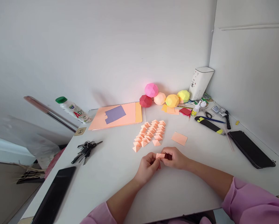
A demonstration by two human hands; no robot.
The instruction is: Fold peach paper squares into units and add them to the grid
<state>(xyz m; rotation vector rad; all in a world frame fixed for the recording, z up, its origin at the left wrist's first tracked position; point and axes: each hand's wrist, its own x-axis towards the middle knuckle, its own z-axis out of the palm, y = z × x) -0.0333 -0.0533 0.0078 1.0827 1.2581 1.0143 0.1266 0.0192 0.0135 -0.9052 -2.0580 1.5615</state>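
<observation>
Between my two hands is a small piece of folded peach paper (160, 155), pinched from both sides just above the table. My left hand (148, 165) grips its left part, thumb in front. The right edge is in the fingers of my right hand (174, 158), closed as well. Just beyond my hands stand several small peach folded paper units (150, 134) in slanting rows. A flat peach paper piece (179, 138) lies to the right of them. Faceted paper balls (151, 90) in pink, red, peach, orange and yellow sit by the wall.
Peach sheets (95, 119) with a purple paper piece (116, 114) lie at the back left. Keys (86, 151), a black case (54, 196) and a bottle (75, 111) are leftward. At right are a utility knife (209, 125), a glue bottle (195, 110) and a phone (251, 148).
</observation>
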